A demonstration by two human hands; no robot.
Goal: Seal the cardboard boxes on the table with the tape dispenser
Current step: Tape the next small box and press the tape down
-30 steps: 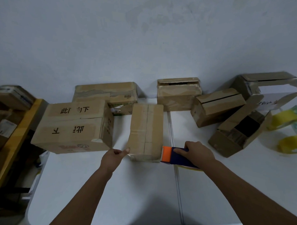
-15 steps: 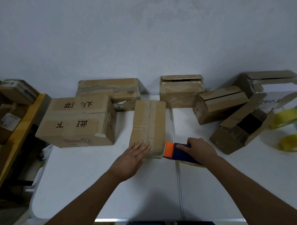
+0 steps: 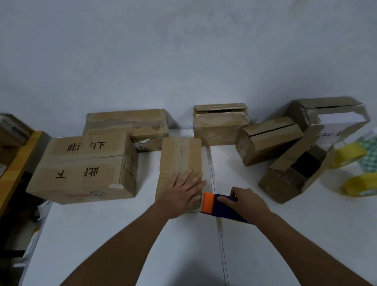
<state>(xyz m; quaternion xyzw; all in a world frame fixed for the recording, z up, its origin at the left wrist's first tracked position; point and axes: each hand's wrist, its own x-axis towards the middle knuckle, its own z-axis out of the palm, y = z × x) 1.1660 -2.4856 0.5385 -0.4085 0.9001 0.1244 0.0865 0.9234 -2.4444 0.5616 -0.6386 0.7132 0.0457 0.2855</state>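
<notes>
On the white table (image 3: 116, 236), I press my left hand (image 3: 182, 195), fingers straight and flat, on the near end of a narrow brown box (image 3: 179, 161) whose flaps meet along a centre seam. My right hand (image 3: 248, 206) grips the dispenser (image 3: 217, 204), orange at the front and dark blue behind, touching the box's near right corner. My hand covers the dispenser's rear, and I cannot make out any tape on it. More boxes line the wall (image 3: 186, 46); one at right (image 3: 297, 174) lies open. Yellow tape rolls (image 3: 361, 187) at the right edge are blurred.
</notes>
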